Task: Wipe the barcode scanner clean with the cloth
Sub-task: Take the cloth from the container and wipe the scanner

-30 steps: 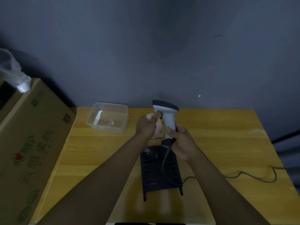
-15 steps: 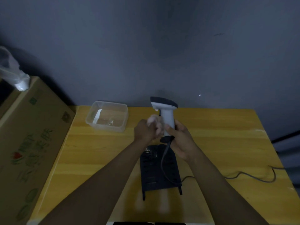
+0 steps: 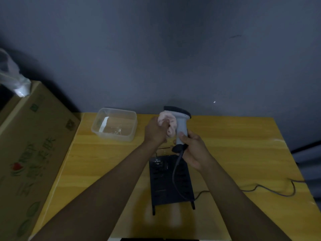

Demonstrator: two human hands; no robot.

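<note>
A white barcode scanner with a dark head stands upright above the yellow table. My right hand grips the lower end of its handle, where a grey cable leaves. My left hand holds a bunched pale pink cloth pressed against the scanner's left side, just under the head. Part of the cloth is hidden inside my fingers.
A black slotted stand lies flat on the table under my hands. A clear plastic container sits at the back left. A large cardboard box borders the table's left edge. The cable trails off to the right.
My left hand has slid the cloth up along the scanner, from beside the handle to just under the head. My right hand keeps its hold on the handle.
</note>
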